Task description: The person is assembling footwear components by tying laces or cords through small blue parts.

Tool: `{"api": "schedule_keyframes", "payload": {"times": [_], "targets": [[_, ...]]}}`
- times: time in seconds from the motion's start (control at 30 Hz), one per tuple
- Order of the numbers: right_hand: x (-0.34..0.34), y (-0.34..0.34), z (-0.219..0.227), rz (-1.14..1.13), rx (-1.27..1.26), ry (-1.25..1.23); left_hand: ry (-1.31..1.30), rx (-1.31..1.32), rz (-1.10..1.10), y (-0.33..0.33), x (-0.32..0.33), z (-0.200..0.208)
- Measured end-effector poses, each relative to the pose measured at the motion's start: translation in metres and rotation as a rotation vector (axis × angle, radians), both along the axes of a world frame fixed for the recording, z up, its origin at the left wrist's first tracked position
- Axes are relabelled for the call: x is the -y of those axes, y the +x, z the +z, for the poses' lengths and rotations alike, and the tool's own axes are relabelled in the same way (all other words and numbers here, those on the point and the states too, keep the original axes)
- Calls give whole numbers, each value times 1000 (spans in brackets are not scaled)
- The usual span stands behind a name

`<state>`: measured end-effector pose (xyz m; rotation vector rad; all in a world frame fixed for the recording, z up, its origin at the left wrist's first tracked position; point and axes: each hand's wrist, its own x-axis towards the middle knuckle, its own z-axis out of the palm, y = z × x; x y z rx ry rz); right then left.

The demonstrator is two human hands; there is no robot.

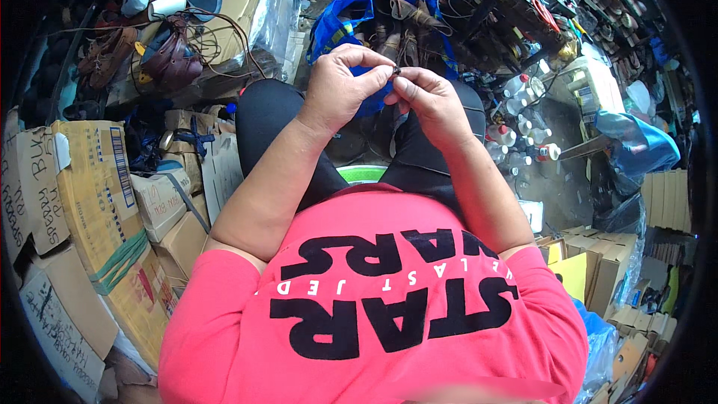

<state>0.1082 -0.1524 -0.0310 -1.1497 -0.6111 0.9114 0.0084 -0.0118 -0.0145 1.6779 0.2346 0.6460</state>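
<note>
My left hand and my right hand meet above my knees, fingertips almost touching. Between the pinched thumbs and forefingers is a tiny dark piece, too small to name. Each hand is closed in a pinch at it; which one bears it I cannot tell. Just beyond the hands stands a blue bag with brown, shoe-shaped pieces inside.
Cardboard boxes are stacked at my left. Several plastic bottles stand on the floor at right, near a white jug and a blue plastic sheet. Maroon shoes and loose cords lie at the far left.
</note>
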Motion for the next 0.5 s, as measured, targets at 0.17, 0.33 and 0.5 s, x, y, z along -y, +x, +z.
{"api": "schedule_keyframes", "payload": {"times": [0.17, 0.33, 0.5], "targets": [[0, 2, 0, 4, 61, -13, 88, -70, -18, -2, -1, 5], [0, -2, 5, -23, 103, -52, 103, -47, 55, 0, 0, -1], [0, -3, 7, 29, 65, -41, -117, -18, 6, 3, 6, -5]]}}
